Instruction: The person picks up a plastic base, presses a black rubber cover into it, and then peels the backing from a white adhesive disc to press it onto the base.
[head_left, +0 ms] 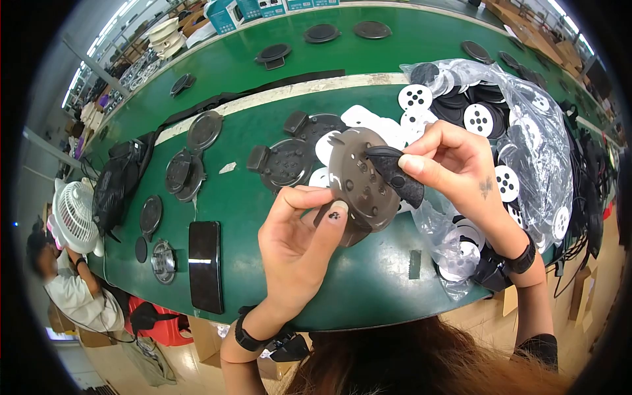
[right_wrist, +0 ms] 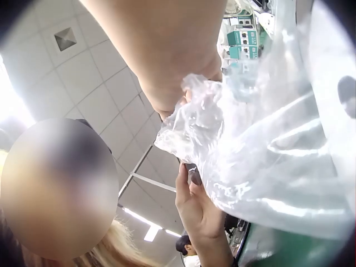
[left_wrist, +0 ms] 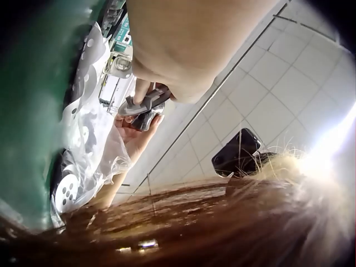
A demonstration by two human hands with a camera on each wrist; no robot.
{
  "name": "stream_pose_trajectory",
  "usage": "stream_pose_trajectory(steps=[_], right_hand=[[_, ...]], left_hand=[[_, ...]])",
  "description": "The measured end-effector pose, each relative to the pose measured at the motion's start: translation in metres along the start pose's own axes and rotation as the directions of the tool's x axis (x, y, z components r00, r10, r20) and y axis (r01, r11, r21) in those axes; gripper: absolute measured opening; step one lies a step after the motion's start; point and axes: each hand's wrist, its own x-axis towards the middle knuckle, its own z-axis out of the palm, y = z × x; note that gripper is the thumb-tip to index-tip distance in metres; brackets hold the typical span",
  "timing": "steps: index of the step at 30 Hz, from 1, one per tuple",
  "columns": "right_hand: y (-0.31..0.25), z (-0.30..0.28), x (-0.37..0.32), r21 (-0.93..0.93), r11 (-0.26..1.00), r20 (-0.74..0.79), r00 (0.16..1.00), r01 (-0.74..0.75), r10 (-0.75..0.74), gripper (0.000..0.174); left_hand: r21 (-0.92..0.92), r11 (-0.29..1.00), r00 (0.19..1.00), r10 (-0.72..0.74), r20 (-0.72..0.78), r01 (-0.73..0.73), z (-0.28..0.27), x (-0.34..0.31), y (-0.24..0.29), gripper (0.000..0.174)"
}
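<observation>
In the head view, my left hand point(head_left: 293, 253) pinches the lower edge of a round smoky translucent plastic cover point(head_left: 352, 174), thumb in front. The cover is tilted up above the table and has several small holes and studs. My right hand point(head_left: 461, 164) holds a folded black pad point(head_left: 407, 187) between thumb and fingers, right at the cover's upper right face. In the left wrist view the cover point(left_wrist: 147, 105) shows edge-on between both hands. A clear plastic bag hides most of the right hand's work in the right wrist view, with the left hand point(right_wrist: 200, 214) below it.
A clear bag point(head_left: 566, 151) of white perforated discs point(head_left: 478, 120) and black pads spills across the right side. More smoky covers point(head_left: 289, 161) lie behind the hands. A black phone point(head_left: 206, 266) rests at left on the green table point(head_left: 263, 210). A person point(head_left: 79, 289) sits far left.
</observation>
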Motion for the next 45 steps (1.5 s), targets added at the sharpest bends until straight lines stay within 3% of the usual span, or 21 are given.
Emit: stream_pose_trajectory(steps=[1, 3, 9, 16, 18, 21, 27, 34, 37, 43, 45], right_hand=[[0.001, 0.001, 0.0, 0.0, 1.0, 0.001, 1.0, 0.0, 0.0, 0.011], [0.005, 0.005, 0.0, -0.098, 0.986, -0.086, 0.985, 0.138, -0.147, 0.017], [0.008, 0.006, 0.001, -0.279, 0.908, -0.047, 0.94, 0.312, -0.338, 0.017], [0.004, 0.006, 0.001, -0.404, 0.832, -0.006, 0.908, 0.381, -0.419, 0.018], [0.003, 0.007, 0.001, -0.473, 0.779, 0.018, 0.888, 0.412, -0.459, 0.018], [0.0, 0.008, 0.0, -0.526, 0.74, 0.02, 0.876, 0.42, -0.483, 0.019], [-0.004, 0.01, -0.004, -0.586, 0.683, 0.036, 0.856, 0.436, -0.516, 0.019], [-0.001, 0.012, -0.004, -0.537, 0.708, 0.08, 0.863, 0.459, -0.498, 0.02], [0.002, 0.013, -0.004, -0.551, 0.695, 0.077, 0.857, 0.463, -0.51, 0.024], [-0.002, 0.016, -0.009, -0.618, 0.667, 0.077, 0.876, 0.417, -0.476, 0.043], [-0.001, 0.016, -0.011, -0.612, 0.708, 0.067, 0.915, 0.352, -0.398, 0.058]], left_hand=[[-0.001, 1.0, 1.0, 0.0, -0.001, 0.0, 0.0, 0.0, -0.001, 0.018], [0.007, 0.994, 0.991, 0.11, 0.076, -0.111, 0.0, 0.001, -0.001, 0.019], [0.068, 0.989, 0.985, 0.122, 0.122, -0.131, 0.003, -0.001, 0.001, 0.022], [0.11, 0.982, 0.982, 0.137, 0.127, -0.152, 0.003, 0.0, 0.001, 0.033], [0.103, 0.991, 0.989, 0.069, 0.134, -0.083, 0.002, -0.001, 0.002, 0.038], [0.13, 0.979, 0.976, 0.135, 0.169, -0.158, 0.0, 0.0, -0.001, 0.04], [0.153, 0.981, 0.984, 0.097, 0.148, -0.119, 0.005, -0.001, 0.003, 0.039], [0.195, 0.97, 0.982, 0.117, 0.148, -0.145, 0.005, -0.002, 0.003, 0.041], [0.273, 0.934, 0.965, 0.185, 0.186, -0.232, 0.003, 0.0, 0.002, 0.042], [0.248, 0.952, 0.971, 0.13, 0.202, -0.179, 0.004, -0.001, 0.002, 0.048], [0.243, 0.952, 0.96, 0.124, 0.252, -0.187, 0.001, 0.0, 0.0, 0.047]])
